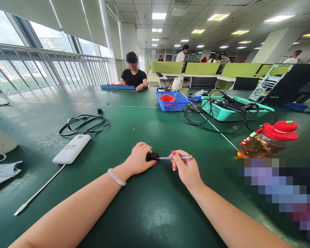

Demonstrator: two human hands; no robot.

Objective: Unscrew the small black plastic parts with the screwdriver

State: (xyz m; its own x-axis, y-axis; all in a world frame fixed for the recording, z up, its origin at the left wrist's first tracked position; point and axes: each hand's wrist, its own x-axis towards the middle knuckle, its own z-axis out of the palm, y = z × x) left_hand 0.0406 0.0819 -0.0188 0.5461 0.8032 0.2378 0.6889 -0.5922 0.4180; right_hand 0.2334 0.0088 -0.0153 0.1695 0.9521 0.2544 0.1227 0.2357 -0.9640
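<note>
My left hand (141, 159) rests on the green table and is closed around a small black round part (154, 156), whose kind I cannot make out. A pale bangle (116, 177) circles the left wrist. In my right hand (185, 168) is a screwdriver (179, 157) with a clear handle, pinched between thumb and fingers. The screwdriver lies nearly level, and its metal shaft points left with the tip at the black part. Part of the black part is hidden by the left fingers.
A white power bank (71, 148) and coiled black cable (84, 123) lie left. Beyond are a blue basket (172, 105) with a red tray and a teal basket (223, 115) of cables. A red-lidded bottle (263, 143) is right. A person (134, 74) sits opposite by a blue tray (116, 87).
</note>
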